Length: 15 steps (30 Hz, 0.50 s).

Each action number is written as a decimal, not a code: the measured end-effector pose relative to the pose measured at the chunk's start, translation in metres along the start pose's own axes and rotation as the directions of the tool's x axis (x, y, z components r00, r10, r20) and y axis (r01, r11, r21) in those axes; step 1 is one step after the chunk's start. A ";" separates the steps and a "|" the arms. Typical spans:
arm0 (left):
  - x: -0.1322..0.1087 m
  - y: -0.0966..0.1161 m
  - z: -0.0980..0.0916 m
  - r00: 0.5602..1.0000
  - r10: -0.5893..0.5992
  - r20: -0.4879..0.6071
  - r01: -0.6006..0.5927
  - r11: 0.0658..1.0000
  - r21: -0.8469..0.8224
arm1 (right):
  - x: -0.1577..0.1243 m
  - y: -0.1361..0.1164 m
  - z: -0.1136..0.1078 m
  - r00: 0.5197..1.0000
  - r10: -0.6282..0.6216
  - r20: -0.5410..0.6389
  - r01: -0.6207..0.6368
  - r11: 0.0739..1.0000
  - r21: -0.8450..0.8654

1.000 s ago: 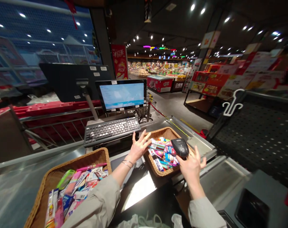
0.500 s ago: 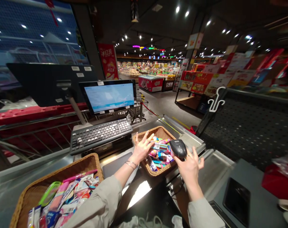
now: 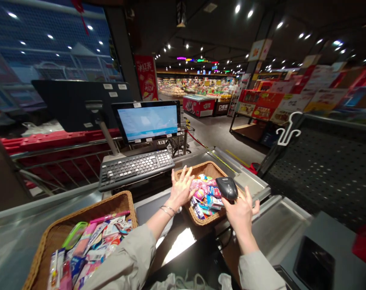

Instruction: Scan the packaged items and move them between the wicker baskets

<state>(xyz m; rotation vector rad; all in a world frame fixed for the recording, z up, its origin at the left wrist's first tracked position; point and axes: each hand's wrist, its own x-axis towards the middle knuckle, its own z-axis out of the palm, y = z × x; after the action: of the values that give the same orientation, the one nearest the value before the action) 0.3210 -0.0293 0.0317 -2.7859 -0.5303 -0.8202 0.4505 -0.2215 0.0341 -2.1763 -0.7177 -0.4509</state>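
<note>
My right hand (image 3: 242,212) grips a black handheld barcode scanner (image 3: 227,187) over the right side of a small wicker basket (image 3: 214,167) filled with several colourful packets (image 3: 206,196). My left hand (image 3: 181,187), fingers spread, rests on the basket's near left rim and touches the packets, holding nothing. A second, larger wicker basket (image 3: 54,234) with several packaged items (image 3: 89,249) sits at the lower left beside my left sleeve.
A keyboard (image 3: 136,167) and lit monitor (image 3: 149,121) stand behind the baskets on the steel checkout counter (image 3: 255,183). A black perforated panel (image 3: 327,169) with a white hook rises on the right. Shop shelves and freezers fill the background.
The striped packet under my left fingers is gone from them; the hand now lies flat on the basket's edge. The right hand keeps the scanner in place. The view shifted slightly.
</note>
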 end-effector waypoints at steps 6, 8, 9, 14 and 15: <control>-0.022 -0.027 -0.018 0.995 -0.099 0.004 0.099 0.992 0.075 | 0.001 -0.026 0.021 0.998 -0.043 0.049 0.042 0.999 0.036; -0.032 -0.037 -0.024 0.990 -0.140 0.002 0.140 0.986 0.095 | 0.000 -0.035 0.028 0.995 -0.064 0.073 0.061 0.997 0.048; -0.037 -0.041 -0.027 0.987 -0.160 0.001 0.159 0.982 0.103 | 0.000 -0.040 0.032 0.994 -0.070 0.078 0.066 0.996 0.055; -0.064 -0.063 -0.040 0.964 -0.266 -0.017 0.265 0.952 0.154 | -0.006 -0.064 0.047 0.988 -0.120 0.100 0.111 0.989 0.095; -0.069 -0.067 -0.043 0.958 -0.287 -0.019 0.286 0.944 0.166 | -0.007 -0.070 0.049 0.985 -0.139 0.105 0.128 0.986 0.110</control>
<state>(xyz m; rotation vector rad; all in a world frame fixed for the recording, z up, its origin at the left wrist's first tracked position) 0.2199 0.0009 0.0340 -2.5922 -0.9760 -0.7809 0.4057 -0.1488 0.0390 -2.0768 -0.9331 -0.3540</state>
